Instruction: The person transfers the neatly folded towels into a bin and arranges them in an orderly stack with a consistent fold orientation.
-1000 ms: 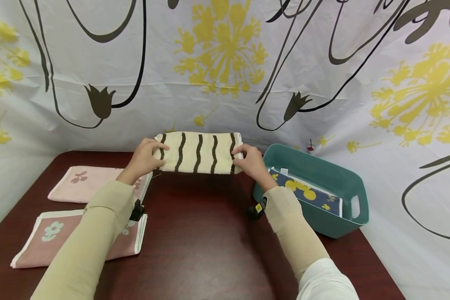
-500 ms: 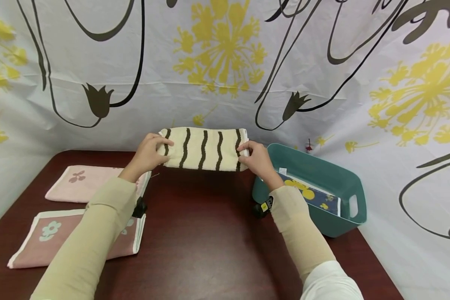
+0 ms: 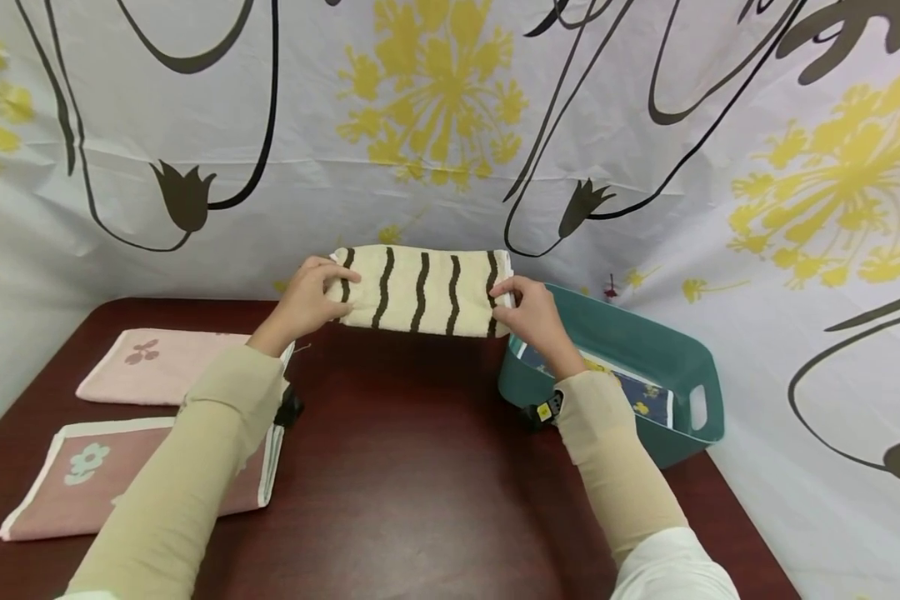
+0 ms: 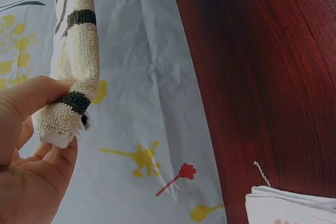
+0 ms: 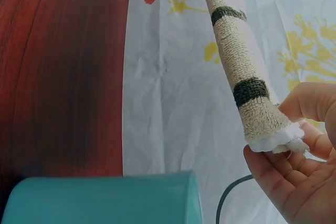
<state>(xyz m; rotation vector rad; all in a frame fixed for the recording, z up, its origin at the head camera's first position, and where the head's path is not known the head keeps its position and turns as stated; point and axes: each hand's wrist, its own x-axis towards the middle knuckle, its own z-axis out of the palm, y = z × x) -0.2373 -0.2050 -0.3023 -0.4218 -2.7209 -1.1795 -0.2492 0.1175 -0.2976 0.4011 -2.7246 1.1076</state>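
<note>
A folded cream towel [image 3: 438,292] with dark wavy stripes is stretched between both hands, raised over the far part of the table. My left hand [image 3: 310,298] pinches its left end between thumb and fingers; the left wrist view shows the thumb [image 4: 39,94] on one face and fingers behind. At the other end, my right hand [image 3: 534,315] pinches the towel near its white hem [image 5: 275,137]. The right hand is just left of a teal basket [image 3: 656,333], overlapping its rim in the head view. A folded navy towel with yellow shapes [image 3: 648,400] lies inside.
On the left of the dark red table [image 3: 390,467] lie two folded towels, a light pink one [image 3: 168,362] behind and a darker pink one with flowers [image 3: 131,462] in front. A patterned white curtain [image 3: 285,167] hangs behind the table.
Both hands have carried the striped towel rightward and slightly up, bringing the right hand closer over the basket. The grip at each end stays the same. The view has shifted slightly.
</note>
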